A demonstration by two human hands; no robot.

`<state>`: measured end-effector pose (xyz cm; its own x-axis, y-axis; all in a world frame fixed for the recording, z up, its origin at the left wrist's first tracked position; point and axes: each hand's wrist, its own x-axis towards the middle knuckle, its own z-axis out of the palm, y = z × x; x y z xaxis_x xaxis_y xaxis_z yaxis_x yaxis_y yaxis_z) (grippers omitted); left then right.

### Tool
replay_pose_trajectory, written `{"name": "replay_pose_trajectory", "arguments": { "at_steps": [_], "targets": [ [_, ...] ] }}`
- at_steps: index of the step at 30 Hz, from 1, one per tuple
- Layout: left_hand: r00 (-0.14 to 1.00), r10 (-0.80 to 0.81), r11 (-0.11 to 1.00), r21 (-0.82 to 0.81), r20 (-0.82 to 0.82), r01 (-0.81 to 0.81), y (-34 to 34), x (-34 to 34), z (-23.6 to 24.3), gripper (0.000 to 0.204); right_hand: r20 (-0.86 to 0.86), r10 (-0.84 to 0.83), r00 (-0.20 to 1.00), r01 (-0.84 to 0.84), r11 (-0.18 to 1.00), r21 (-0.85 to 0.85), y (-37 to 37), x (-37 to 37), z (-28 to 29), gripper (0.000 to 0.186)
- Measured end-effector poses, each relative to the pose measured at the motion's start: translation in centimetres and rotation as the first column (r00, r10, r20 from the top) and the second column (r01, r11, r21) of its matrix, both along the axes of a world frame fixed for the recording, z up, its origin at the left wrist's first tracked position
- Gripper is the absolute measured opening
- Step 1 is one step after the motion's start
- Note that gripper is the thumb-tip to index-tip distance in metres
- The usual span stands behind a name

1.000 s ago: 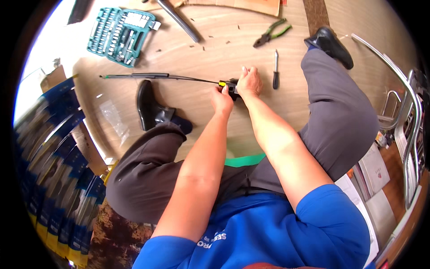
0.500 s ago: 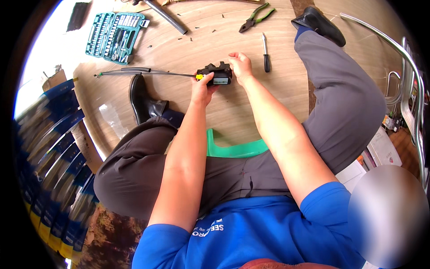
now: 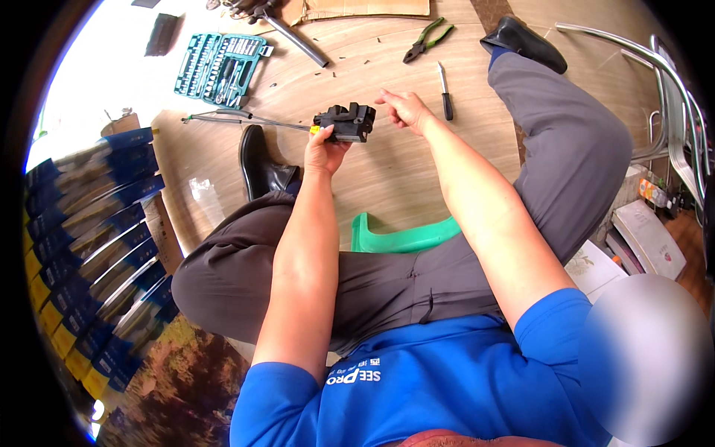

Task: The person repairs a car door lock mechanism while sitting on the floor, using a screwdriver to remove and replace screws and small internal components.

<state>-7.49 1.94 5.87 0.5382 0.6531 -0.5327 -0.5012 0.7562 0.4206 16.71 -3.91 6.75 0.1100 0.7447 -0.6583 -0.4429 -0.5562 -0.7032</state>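
Observation:
My left hand (image 3: pixel 325 152) is closed around a black plastic mechanism (image 3: pixel 348 123), holding it up over the floor between my legs. Near my thumb the mechanism has a small yellow part (image 3: pixel 315 130), and thin black cables (image 3: pixel 279 121) run out of it to the left. Just right of the mechanism, apart from it, is my right hand (image 3: pixel 408 114). Its index finger points toward the mechanism while the other fingers bend loosely; nothing shows in it. A screwdriver (image 3: pixel 447 104) with a black handle lies to the right of that hand.
Pliers (image 3: pixel 423 43) with green handles lie farther off, beside a dark tube (image 3: pixel 302 43). A teal socket set case (image 3: pixel 223 68) lies open at far left. Under me is a green plastic stool (image 3: pixel 406 238). Blue and yellow packages (image 3: pixel 112 253) stack at left; metal chair tubing (image 3: pixel 674 97) stands right.
My right hand has drawn slightly away from the mechanism, its index finger now extended. The mechanism has turned in my left hand, so its pale label no longer shows. The view has shifted a little.

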Motion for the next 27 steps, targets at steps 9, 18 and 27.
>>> {"name": "replay_pose_trajectory", "arguments": {
  "at_steps": [9,18,27],
  "targets": [
    [0.998,0.011,0.954,0.299,-0.063,0.008,0.4,-0.9,5.4,0.045,0.809,0.531,0.253,-0.634,0.722,-0.276,1.7,-5.3,13.3,0.088],
    [0.989,0.012,0.88,0.471,-0.144,0.058,-1.4,-3.6,19.5,0.081,0.86,0.441,0.256,-0.719,0.681,-0.135,0.8,-5.2,25.5,0.076],
    [0.993,0.118,0.727,0.679,0.026,-0.105,-5.5,-3.1,26.6,0.099,0.9,0.313,0.305,-0.758,0.651,0.03,-3.3,-5.2,30.7,0.08]
  ]
}}
